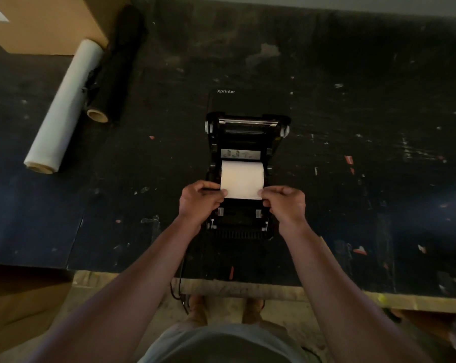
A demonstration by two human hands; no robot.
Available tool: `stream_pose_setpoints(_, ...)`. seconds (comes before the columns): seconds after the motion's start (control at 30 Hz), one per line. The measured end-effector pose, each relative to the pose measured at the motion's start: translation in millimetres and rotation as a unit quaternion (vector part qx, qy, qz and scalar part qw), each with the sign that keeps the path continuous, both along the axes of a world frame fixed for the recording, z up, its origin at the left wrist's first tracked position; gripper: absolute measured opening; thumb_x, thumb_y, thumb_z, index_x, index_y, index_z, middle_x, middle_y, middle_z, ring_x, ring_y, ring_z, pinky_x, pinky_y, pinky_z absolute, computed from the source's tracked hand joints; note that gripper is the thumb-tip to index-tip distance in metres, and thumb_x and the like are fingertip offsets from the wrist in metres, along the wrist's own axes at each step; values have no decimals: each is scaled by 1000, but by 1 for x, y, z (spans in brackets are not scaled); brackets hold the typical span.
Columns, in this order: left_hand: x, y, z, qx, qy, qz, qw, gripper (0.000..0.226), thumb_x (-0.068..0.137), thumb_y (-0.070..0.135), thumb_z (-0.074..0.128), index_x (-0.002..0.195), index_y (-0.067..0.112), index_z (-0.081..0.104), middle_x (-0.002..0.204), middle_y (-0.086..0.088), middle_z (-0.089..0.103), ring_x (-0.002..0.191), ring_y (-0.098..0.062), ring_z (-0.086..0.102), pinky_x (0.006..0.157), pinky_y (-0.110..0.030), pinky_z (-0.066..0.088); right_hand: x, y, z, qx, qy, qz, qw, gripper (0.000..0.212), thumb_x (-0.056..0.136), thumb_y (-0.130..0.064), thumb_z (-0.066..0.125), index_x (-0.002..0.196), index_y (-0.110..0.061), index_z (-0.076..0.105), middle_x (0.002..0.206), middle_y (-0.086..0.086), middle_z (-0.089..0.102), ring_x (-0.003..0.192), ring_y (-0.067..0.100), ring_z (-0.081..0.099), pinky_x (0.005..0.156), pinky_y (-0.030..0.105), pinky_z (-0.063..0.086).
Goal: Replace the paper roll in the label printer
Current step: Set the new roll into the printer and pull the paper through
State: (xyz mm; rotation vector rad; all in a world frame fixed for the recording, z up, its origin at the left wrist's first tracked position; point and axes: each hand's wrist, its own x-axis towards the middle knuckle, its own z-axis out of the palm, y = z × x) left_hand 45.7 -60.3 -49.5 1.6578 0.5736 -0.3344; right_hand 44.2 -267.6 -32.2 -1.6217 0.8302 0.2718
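A black label printer sits in the middle of the dark table with its lid swung open away from me; the lid reads "Xprinter". A white paper roll lies in the printer's bay, its loose end drawn toward me. My left hand pinches the left corner of that paper end. The right corner is pinched by my right hand. Both hands hover over the printer's front guides, which show between them.
A long white film roll and a black film roll lie at the far left beside a cardboard box. Another box stands below the table edge at lower left. A cable hangs over the front edge.
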Motion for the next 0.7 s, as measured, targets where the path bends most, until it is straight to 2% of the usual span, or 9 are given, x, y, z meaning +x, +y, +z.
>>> stream_pose_setpoints(0.17,0,9,-2,9,31,-36,999,20,78,19,94,93,17,80,82,0,82,77,-9,80,66,-18,61,-2,-9,-2,-22,26,69,997,11,82,-15,86,90,-21,81,96,-4,78,81,8,70,66,21,52)
stream_pose_setpoints(0.27,-2,12,-7,40,33,-68,996,22,79,24,94,95,17,80,79,1,83,70,-5,79,62,-15,58,-5,-9,-6,-36,27,101,994,10,85,-16,84,93,-20,81,100,-3,76,93,10,68,79,26,56)
stream_pose_setpoints(0.3,-3,12,-7,55,33,-82,995,21,81,27,92,96,18,80,80,1,83,68,-2,77,60,-14,57,-6,-9,-8,-43,26,110,993,9,86,-17,83,94,-21,80,100,-6,75,94,7,66,78,24,54)
stream_pose_setpoints(0.37,-2,13,-8,97,26,-115,988,18,85,33,89,98,23,81,86,4,81,65,1,74,58,-11,53,-5,-9,-11,-60,26,128,990,8,87,-19,83,95,-22,80,96,-12,70,89,-1,60,67,17,43)
stream_pose_setpoints(0.43,1,14,-7,138,18,-145,980,15,87,35,86,98,27,82,91,12,77,74,1,71,62,-11,50,-4,-9,-13,-77,33,140,987,8,87,-21,83,94,-23,80,93,-15,68,84,-5,57,62,15,38)
stream_pose_setpoints(0.5,5,14,-6,166,15,-173,971,8,87,35,85,91,33,79,89,17,71,83,3,67,65,-12,46,-3,-9,-15,-98,39,157,982,8,87,-22,83,94,-23,81,93,-14,69,83,-4,56,61,16,38)
stream_pose_setpoints(0.57,9,15,-6,183,20,-199,963,11,87,34,85,84,37,75,86,19,69,82,3,64,66,-14,46,-1,-8,-16,-115,51,164,978,5,86,-22,83,90,-23,81,93,-11,70,85,-1,58,61,17,40)
stream_pose_setpoints(0.63,12,15,-6,193,25,-219,956,10,87,33,86,84,35,77,86,20,68,82,5,62,75,-18,48,0,-8,-18,-125,59,168,976,7,85,-20,83,81,-25,79,88,-10,70,82,2,60,59,18,41)
stream_pose_setpoints(0.7,14,15,-5,213,22,-244,946,7,87,32,86,85,33,79,89,16,72,82,4,63,76,-19,48,1,-8,-19,-129,66,175,974,11,85,-20,83,78,-25,78,84,-11,67,78,2,58,57,20,40)
